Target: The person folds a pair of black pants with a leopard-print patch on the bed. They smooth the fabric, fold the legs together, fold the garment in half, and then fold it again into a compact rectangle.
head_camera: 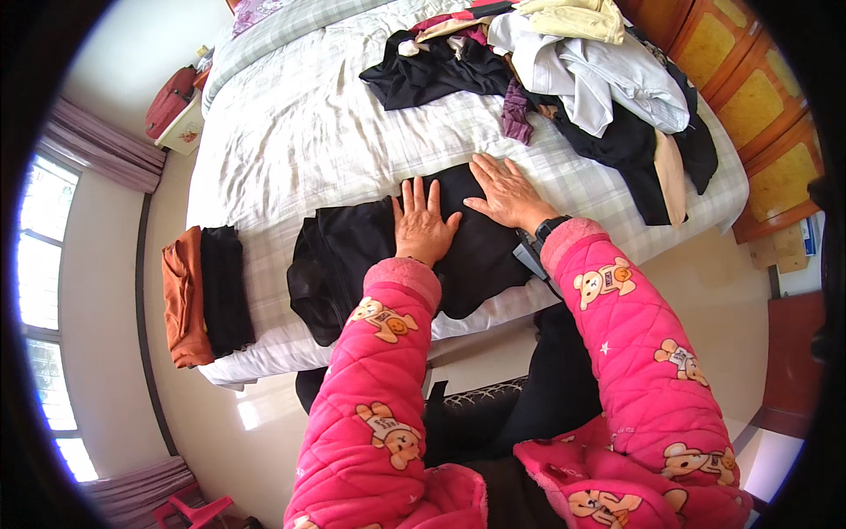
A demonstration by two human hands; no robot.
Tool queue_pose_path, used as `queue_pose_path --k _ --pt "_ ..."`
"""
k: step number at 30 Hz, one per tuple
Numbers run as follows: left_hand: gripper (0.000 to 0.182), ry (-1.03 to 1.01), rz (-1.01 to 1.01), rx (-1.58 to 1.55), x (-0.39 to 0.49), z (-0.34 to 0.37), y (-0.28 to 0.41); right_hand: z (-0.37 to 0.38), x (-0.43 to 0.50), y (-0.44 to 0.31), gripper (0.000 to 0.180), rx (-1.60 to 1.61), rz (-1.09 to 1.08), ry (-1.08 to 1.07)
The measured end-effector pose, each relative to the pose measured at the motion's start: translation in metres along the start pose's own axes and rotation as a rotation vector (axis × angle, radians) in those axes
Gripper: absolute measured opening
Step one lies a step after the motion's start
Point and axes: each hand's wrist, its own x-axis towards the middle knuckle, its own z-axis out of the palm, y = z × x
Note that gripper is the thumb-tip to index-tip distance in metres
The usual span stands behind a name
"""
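A black garment (350, 248) lies spread across the near edge of the bed, its left part layered and rumpled, its right part flatter. My left hand (423, 225) rests palm down on the middle of the cloth with the fingers apart. At the garment's right end, my right hand (507, 193) also presses flat, its thumb on the black fabric and the fingertips at the upper edge. A dark watch band circles my right wrist. Neither hand grips anything. Beside my right wrist, a grey flat object (530, 260) with a dark cord shows partly from under the sleeve.
Folded orange (185, 297) and black (226, 287) garments lie at the bed's left corner. A heap of clothes, with pale trousers (624, 76) and a black garment (449, 76), covers the far right. Wooden cabinets (747, 86) stand beyond the bed (277, 132); a red stool (192, 506) is at lower left.
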Motion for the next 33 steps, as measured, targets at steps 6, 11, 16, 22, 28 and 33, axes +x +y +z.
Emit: queue_pose_path --k 6,11,16,22,28,33 --pt "0.076 -0.046 0.08 -0.017 -0.005 -0.033 -0.001 -0.027 -0.041 -0.018 0.075 0.081 0.143 0.102" --pt "0.071 0.129 0.395 0.004 -0.074 -0.044 0.01 -0.012 -0.087 -0.061 0.076 0.077 -0.063 0.148" --pt "0.069 0.097 0.223 -0.025 -0.134 -0.046 0.005 -0.011 -0.096 -0.072 0.075 0.025 0.017 0.101" --pt "0.067 0.266 -0.017 -0.069 -0.189 -0.051 -0.052 -0.02 -0.117 -0.114 0.072 0.015 -0.053 0.145" --pt "0.069 0.121 -0.097 -0.077 -0.204 -0.032 -0.072 0.003 -0.12 -0.157 0.075 0.014 -0.062 0.065" --pt "0.065 0.194 -0.093 -0.126 -0.21 -0.027 -0.071 0.013 -0.119 -0.152 0.074 -0.017 -0.103 0.115"
